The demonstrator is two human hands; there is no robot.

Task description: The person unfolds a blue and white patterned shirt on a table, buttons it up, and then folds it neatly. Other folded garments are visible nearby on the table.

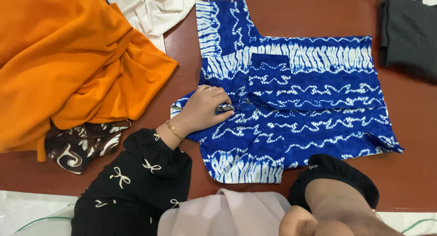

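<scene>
A blue short-sleeved shirt (pixel 314 104) with white wavy tie-dye lines lies spread flat on the red-brown table (pixel 409 140), front up, with a chest pocket showing. My left hand (pixel 202 111), wearing a ring and a thin gold bracelet, rests on the shirt's collar area and pinches a fold of the fabric there. My right hand (pixel 302 222) sits low at the frame's bottom edge, close to the camera and off the shirt. Its black sleeve (pixel 337 172) is pushed up, and its fingers are curled and partly cut off. A pale scarf (pixel 227 213) hangs beside it.
A large orange cloth (pixel 68 58) is heaped at the left, over a brown cloth with white swirls (pixel 82 147). White fabric (pixel 152 8) lies at the top, a dark grey garment (pixel 407 31) at the top right. The table's near edge runs along the bottom.
</scene>
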